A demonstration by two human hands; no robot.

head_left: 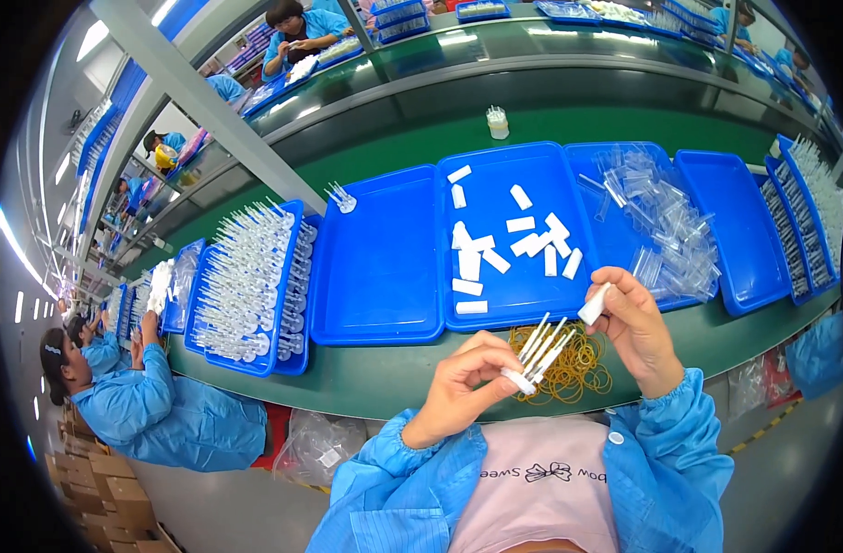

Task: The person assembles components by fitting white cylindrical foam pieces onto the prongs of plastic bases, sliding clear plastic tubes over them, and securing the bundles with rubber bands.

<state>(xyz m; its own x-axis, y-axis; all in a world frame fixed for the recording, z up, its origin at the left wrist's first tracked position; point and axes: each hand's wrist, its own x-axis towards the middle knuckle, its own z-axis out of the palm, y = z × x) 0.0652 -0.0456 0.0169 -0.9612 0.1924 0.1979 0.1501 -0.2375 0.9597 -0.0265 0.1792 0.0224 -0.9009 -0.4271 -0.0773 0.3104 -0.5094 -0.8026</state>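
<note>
Near the bench's front edge, my left hand [466, 380] pinches a round white base with several thin white-and-metal rods [546, 343] standing up from it. The rods tilt toward the upper right. My right hand [635, 323] holds a small white block-shaped sleeve [595, 304] between thumb and fingers, just right of the rod tips and apart from them. Under and behind the rods lies a heap of tan rubber bands [583, 370]. A blue tray [523, 318] just beyond my hands bears scattered white sleeves [521, 224] of the same kind.
Right of it, a blue tray holds clear plastic tubes [666, 217]. Another blue tray [380, 267] at left has one rodded piece [340, 197] at its far corner. Stacked trays of rodded pieces [246, 276] stand farther left, beside a co-worker [154, 396] in blue. A small container [497, 123] sits behind.
</note>
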